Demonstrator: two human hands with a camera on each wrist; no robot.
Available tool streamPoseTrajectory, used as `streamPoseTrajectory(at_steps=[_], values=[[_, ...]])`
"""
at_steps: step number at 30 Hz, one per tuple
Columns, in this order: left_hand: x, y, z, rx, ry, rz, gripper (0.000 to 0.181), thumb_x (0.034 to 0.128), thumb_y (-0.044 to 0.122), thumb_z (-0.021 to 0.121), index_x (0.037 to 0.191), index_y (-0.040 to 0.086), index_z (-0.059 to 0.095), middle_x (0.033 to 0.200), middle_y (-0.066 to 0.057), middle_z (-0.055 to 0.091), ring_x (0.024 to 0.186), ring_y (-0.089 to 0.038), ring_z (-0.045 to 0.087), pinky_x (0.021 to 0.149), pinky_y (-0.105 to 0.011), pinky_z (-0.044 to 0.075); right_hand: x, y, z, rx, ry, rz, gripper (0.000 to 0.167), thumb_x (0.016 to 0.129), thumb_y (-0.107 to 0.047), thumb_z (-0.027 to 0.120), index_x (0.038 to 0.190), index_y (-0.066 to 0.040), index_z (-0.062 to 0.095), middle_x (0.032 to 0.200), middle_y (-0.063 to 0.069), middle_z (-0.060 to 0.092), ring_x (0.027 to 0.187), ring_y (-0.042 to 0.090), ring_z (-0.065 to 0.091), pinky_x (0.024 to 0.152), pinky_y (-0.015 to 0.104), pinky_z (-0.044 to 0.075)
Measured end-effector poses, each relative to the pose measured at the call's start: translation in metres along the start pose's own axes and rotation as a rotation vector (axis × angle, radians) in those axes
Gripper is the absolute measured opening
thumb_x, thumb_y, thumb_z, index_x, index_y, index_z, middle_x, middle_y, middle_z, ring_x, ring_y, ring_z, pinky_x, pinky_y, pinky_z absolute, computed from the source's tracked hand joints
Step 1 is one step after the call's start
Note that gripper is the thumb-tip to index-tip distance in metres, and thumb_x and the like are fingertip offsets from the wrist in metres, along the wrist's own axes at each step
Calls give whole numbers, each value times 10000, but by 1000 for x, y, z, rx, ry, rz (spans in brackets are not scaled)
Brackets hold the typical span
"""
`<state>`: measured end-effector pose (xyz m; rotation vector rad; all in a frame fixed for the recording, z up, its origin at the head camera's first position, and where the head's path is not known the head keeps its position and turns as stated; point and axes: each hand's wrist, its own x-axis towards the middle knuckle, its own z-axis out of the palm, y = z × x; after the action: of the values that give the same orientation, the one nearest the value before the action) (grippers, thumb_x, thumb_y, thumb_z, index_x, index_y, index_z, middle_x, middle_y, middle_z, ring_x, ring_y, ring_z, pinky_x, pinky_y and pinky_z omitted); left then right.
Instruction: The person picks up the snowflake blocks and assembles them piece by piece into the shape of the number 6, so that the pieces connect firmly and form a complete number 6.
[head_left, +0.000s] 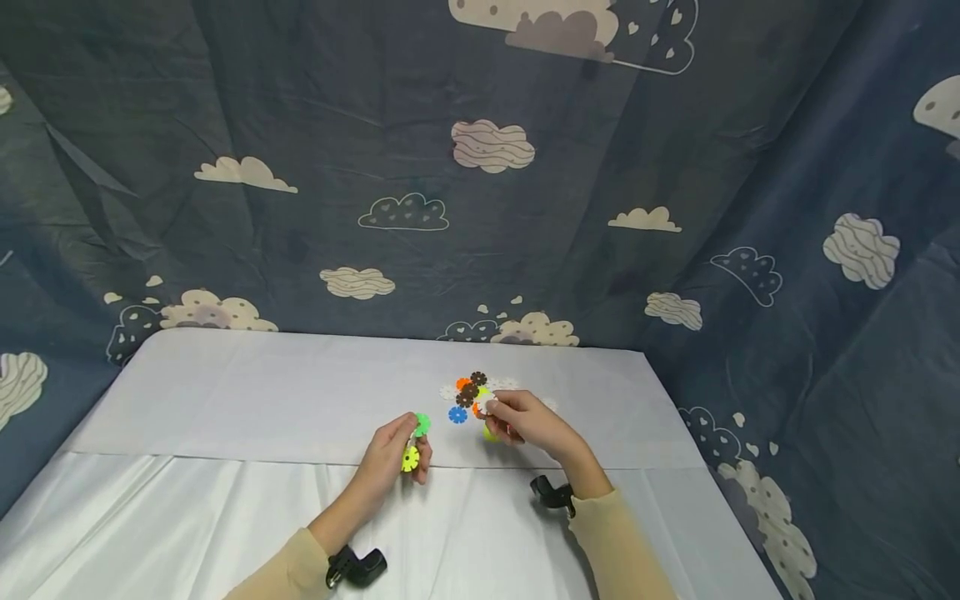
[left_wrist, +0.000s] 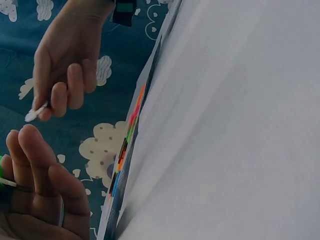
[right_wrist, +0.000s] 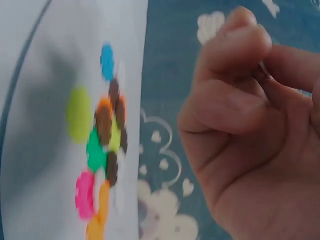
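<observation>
In the head view my left hand [head_left: 390, 450] holds a green notched disc [head_left: 422, 424] and a yellow one [head_left: 409, 458], joined by a pale piece between them. My right hand [head_left: 528, 423] pinches a white disc [head_left: 486, 403] between thumb and fingers, above the loose pieces. In the left wrist view that white disc [left_wrist: 34, 114] shows edge-on at the right hand's fingertips [left_wrist: 45, 111], near the left hand's raised fingers [left_wrist: 35, 150]. The right wrist view shows the right hand [right_wrist: 245, 110] with fingers curled in; the white disc cannot be made out there.
Loose discs lie beyond and under my right hand: a blue one [head_left: 457, 414], a brown one [head_left: 478, 378], an orange one [head_left: 462, 384], with white, yellow, green and pink ones around. The white-covered table [head_left: 225, 392] ends at a dark cloud-print curtain [head_left: 300, 208].
</observation>
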<state>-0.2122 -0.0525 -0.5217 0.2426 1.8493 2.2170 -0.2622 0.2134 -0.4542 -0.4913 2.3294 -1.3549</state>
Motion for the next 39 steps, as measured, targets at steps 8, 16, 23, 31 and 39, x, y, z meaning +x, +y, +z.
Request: streamPoseTrajectory(at_steps=[8,16,23,31,39], values=[[0,0,1,0,-3,11,502,1171,356,360,1047,-92,551,674,3,638,522,-125,602,543,-263,576,5,-14,30,-224,104,-186,320,1086,-263,625,966,13,734,804,222,691,618,76,522,594,217,424],[-1,0,3,22,-8,-3,504,1169,359,364,1024,-80,562,652,15,626,514,-116,589,530,-250,563,7,-18,47,-379,106,-326,252,1078,-238,640,949,-48,745,780,170,695,579,5,477,580,198,452],[-2,0,5,24,-36,-12,471,1168,340,363,998,-54,555,659,13,606,533,-115,578,531,-247,555,6,-19,50,-394,93,-323,229,1075,-219,645,996,-39,762,792,176,706,577,7,489,607,204,487],[-3,-1,5,53,-60,2,465,1170,334,359,985,-44,557,649,22,597,523,-108,565,539,-242,545,5,-20,49,-445,86,-335,210,1076,-213,644,1053,-62,788,823,138,735,601,14,497,602,201,491],[-4,-2,8,63,-58,-14,447,1171,332,358,987,-29,544,677,18,579,525,-98,526,528,-227,501,6,-20,56,-461,91,-368,228,1079,-216,635,971,-60,761,775,126,712,612,6,467,586,182,439]])
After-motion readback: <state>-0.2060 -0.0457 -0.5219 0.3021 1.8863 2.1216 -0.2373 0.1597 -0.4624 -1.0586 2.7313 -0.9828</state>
